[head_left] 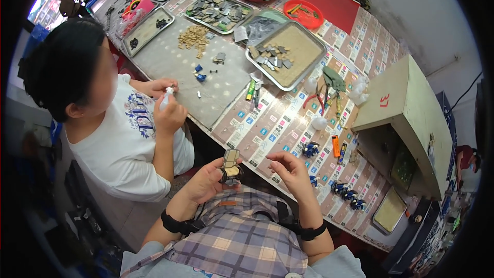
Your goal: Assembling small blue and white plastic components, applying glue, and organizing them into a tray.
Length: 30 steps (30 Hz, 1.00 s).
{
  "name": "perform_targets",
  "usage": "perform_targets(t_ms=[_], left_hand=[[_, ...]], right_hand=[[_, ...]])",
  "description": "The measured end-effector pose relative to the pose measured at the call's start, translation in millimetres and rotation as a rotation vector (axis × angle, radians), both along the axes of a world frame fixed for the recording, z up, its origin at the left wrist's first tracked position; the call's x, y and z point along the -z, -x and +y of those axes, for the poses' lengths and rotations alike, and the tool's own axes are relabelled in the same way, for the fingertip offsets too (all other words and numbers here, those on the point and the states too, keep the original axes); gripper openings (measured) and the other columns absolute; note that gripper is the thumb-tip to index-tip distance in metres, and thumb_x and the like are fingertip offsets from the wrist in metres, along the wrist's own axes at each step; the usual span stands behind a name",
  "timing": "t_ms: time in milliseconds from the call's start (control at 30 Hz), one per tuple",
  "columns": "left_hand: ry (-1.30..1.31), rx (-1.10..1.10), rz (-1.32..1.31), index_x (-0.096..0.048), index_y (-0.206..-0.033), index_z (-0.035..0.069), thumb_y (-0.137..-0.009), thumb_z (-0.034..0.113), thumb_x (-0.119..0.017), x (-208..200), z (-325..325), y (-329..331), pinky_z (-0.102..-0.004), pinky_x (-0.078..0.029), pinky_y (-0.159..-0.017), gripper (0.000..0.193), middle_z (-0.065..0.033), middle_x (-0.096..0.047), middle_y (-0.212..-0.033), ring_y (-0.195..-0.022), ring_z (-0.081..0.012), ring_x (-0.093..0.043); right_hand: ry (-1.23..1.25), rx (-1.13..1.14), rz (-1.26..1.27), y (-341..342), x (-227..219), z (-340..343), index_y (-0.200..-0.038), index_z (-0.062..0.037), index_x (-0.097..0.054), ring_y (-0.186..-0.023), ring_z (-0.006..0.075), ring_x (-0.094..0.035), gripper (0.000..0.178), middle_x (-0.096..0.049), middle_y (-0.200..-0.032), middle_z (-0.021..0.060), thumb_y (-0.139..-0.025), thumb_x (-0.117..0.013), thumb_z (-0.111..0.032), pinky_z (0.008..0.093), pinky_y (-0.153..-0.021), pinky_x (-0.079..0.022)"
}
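Note:
Over my lap, near the table's edge, my left hand (208, 179) grips a small toy car (231, 167). It has dark wheels low down and a grey-edged, cream panel standing up; its underside is partly hidden by my fingers. My right hand (292, 174) hovers to the right, apart from the toy, with fingers loosely bent and thumb and forefinger a little apart. I see nothing between them. Nearest to it on the table are small blue toy figures (311, 149), and several more blue-and-black pieces (348, 193) lie farther right.
At my left a person in a white shirt holds a small white bottle (165, 99). Trays of small parts (307, 68) and a pile of tan pieces (193, 39) lie beyond. Red-handled pliers (315, 101), an orange lighter (336, 146) and a box-like hood (396, 98) stand rightward.

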<state>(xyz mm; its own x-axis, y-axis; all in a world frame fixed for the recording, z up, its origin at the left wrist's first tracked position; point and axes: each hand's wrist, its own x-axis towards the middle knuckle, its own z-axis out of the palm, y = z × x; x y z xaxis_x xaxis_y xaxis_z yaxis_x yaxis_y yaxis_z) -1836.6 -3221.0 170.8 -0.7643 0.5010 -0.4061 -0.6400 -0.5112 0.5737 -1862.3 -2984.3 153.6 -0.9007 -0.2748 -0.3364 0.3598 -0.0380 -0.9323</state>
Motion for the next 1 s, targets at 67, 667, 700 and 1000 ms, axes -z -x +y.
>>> perform_targets(t_ms=[67, 667, 700, 1000], left_hand=[[0.073, 0.005, -0.041, -0.037, -0.128, 0.000, -0.080, 0.036, -0.062, -0.4, 14.1, 0.3, -0.0351, -0.047, -0.081, 0.065, -0.0091, -0.056, -0.106, -0.091, -0.0210, -0.059], [0.270, 0.653, -0.054, -0.037, -0.128, 0.003, -0.086, 0.015, -0.056, 62.8, 70.7, 11.8, -0.0300, -0.047, -0.082, 0.048, -0.0096, -0.049, -0.118, -0.105, -0.0151, -0.050], [0.285, 0.684, -0.022, -0.035, -0.130, 0.003, -0.086, 0.016, -0.056, 71.7, 69.8, 16.9, -0.0300, -0.047, -0.082, 0.051, -0.0109, -0.048, -0.120, -0.104, -0.0158, -0.050], [0.452, 0.096, -0.217, -0.049, -0.115, 0.004, -0.086, 0.021, -0.057, 111.9, 40.6, 71.0, -0.0254, -0.048, -0.074, 0.035, -0.0057, -0.060, -0.097, -0.082, -0.0122, -0.057]], right_hand=[[0.054, 0.004, -0.028, -8.7, -0.3, 11.6, -0.107, -0.0015, -0.057, -0.080, 0.0077, -0.054, 0.024, -0.058, -0.086, 0.0010, -0.086, -0.056, -0.012, 0.0209, -0.072, -0.043], [-0.197, 0.172, -0.051, -66.7, 67.8, 37.1, -0.092, -0.0009, -0.063, -0.070, 0.0138, -0.059, 0.017, -0.061, -0.083, 0.0070, -0.082, -0.061, -0.014, 0.0261, -0.062, -0.046], [-0.211, 0.193, -0.068, -67.5, 68.4, 38.0, -0.092, -0.0009, -0.063, -0.070, 0.0138, -0.059, 0.017, -0.061, -0.083, 0.0070, -0.082, -0.061, -0.014, 0.0261, -0.062, -0.046], [-1.123, 0.281, 0.279, -30.2, 104.0, 61.4, -0.083, -0.0053, -0.061, -0.072, 0.0313, -0.056, 0.010, -0.058, -0.078, 0.0131, -0.077, -0.058, -0.013, 0.0394, -0.063, -0.044]])
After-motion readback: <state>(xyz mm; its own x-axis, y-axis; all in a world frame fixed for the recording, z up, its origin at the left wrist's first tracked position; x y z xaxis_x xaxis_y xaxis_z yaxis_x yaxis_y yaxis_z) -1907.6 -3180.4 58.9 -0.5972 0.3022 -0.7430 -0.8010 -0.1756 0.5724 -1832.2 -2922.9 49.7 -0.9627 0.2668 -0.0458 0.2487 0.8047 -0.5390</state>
